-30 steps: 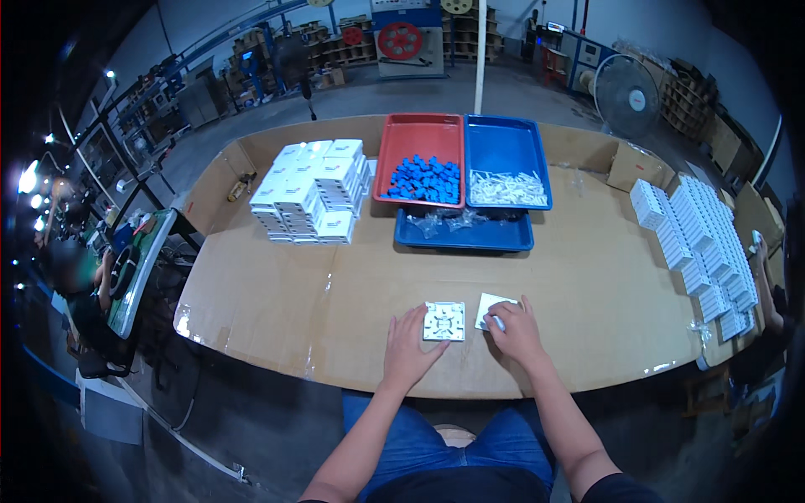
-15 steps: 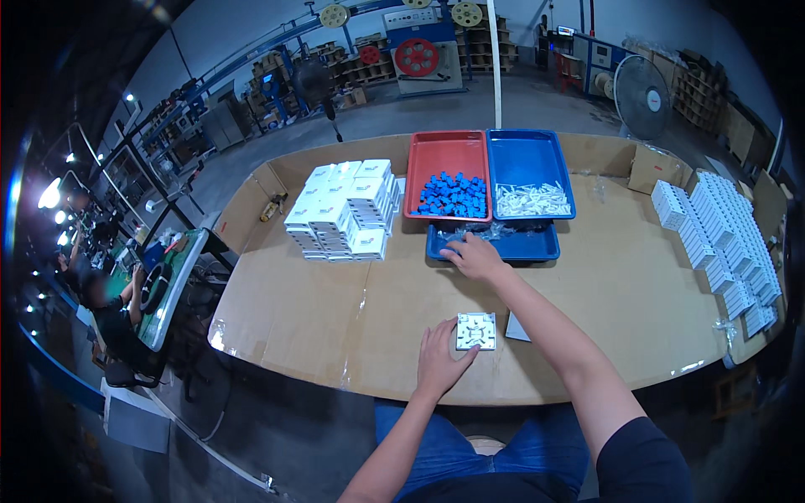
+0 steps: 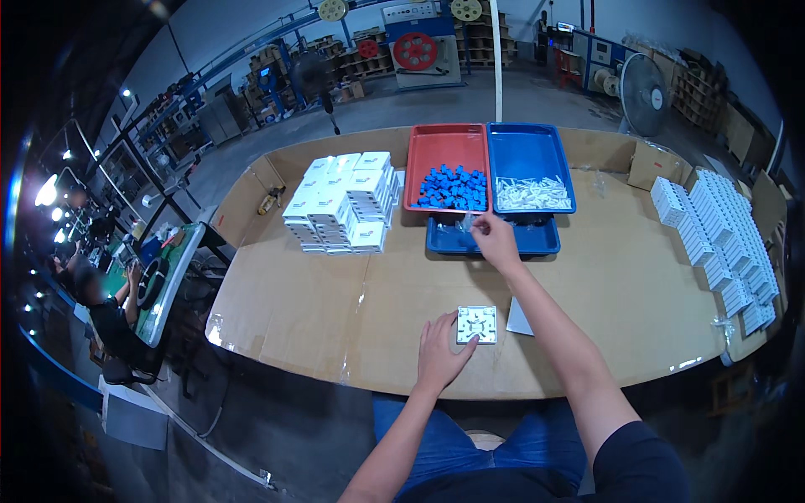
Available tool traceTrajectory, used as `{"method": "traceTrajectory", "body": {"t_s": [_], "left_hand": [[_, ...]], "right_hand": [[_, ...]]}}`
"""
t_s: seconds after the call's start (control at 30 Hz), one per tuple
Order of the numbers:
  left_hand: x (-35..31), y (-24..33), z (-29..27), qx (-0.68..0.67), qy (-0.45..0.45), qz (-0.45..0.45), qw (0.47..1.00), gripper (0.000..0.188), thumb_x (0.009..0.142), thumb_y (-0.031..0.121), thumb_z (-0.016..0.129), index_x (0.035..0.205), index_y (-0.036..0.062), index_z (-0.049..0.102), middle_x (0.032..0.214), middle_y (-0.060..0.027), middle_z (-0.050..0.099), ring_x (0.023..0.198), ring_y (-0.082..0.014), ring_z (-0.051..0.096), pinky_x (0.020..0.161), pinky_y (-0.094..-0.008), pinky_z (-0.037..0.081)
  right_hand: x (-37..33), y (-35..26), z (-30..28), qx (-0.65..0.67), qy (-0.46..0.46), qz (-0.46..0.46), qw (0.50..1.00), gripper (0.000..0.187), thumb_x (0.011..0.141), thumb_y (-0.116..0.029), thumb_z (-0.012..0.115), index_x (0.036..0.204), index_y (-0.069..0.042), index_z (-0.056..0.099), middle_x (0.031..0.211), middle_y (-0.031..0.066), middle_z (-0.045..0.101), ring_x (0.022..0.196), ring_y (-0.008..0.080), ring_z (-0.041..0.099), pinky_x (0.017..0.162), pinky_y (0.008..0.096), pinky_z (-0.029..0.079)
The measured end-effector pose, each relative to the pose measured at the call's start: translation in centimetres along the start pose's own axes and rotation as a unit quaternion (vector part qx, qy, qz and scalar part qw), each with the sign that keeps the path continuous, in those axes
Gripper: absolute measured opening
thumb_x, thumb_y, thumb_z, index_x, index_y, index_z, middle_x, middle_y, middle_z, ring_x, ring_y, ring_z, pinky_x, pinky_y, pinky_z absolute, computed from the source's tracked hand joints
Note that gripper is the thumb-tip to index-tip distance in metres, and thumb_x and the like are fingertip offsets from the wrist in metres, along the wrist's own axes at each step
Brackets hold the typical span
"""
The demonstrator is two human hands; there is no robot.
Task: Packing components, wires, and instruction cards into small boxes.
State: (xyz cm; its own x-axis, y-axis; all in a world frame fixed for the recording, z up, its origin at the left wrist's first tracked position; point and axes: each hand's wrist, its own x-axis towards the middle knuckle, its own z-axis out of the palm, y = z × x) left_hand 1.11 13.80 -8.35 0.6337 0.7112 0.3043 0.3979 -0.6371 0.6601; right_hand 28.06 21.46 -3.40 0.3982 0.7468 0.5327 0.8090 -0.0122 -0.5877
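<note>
A white square plastic box (image 3: 476, 313) lies on the table in front of me, its inner side with moulded parts facing up. My left hand (image 3: 442, 352) grips it, the thumb on its near edge and the fingers along its left side. Over the lower blue tray (image 3: 532, 241), my right hand (image 3: 495, 239) has thumb and fingertips pinched together on a small clear plastic bag (image 3: 468, 221); the bag's contents are too small to make out. A flat white piece (image 3: 520, 317) lies right of the box, partly hidden under my right forearm.
A red tray (image 3: 449, 147) holds blue parts; beside it a blue tray (image 3: 524, 147) holds white slender parts. Stacked white boxes (image 3: 340, 201) stand left, and rows of white boxes (image 3: 721, 247) stand right. Cardboard walls (image 3: 604, 147) edge the table. A person (image 3: 113, 314) sits far left.
My right hand has lifted and drawn slightly right, its fingers now pinched on clear plastic from the lower tray. My left hand still holds the white box in place.
</note>
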Motion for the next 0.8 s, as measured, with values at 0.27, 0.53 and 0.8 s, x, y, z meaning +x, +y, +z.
{"method": "traceTrajectory", "body": {"t_s": [0.27,0.53,0.8], "left_hand": [[-1.1,-0.6,-0.4,-0.154,0.054,-0.007,0.987,0.033,0.095,0.026,0.071,0.123,0.0082,0.073,0.135,-0.0156,0.063,0.128,-0.0309,0.059,0.118,-0.0486,0.036],[-3.0,9.1,-1.4,-0.617,0.018,-0.168,0.769,0.038,0.11,0.024,0.05,0.127,-0.0058,0.067,0.126,-0.0107,0.069,0.115,-0.015,0.062,0.103,-0.0327,0.048],[-3.6,9.6,-1.3,-0.633,0.138,-0.222,0.728,0.039,0.111,0.025,0.049,0.127,-0.0066,0.065,0.123,-0.0148,0.071,0.115,-0.019,0.066,0.106,-0.0341,0.048]], "right_hand": [[-11.2,-7.9,-8.1,0.504,0.014,0.218,0.836,0.032,0.097,-0.003,0.067,0.126,0.0,0.053,0.097,0.0147,0.075,0.083,0.0176,0.073,0.073,0.0296,0.059],[-21.8,-11.9,-10.0,0.515,-0.052,0.262,0.814,0.041,0.098,-0.001,0.067,0.136,0.001,0.05,0.093,0.0122,0.075,0.087,0.0155,0.073,0.078,0.028,0.06],[-24.4,-10.7,-10.9,0.424,0.039,0.344,0.837,0.031,0.104,-0.009,0.061,0.132,0.0,0.055,0.092,0.0118,0.075,0.08,0.0159,0.073,0.071,0.0263,0.058]]}}
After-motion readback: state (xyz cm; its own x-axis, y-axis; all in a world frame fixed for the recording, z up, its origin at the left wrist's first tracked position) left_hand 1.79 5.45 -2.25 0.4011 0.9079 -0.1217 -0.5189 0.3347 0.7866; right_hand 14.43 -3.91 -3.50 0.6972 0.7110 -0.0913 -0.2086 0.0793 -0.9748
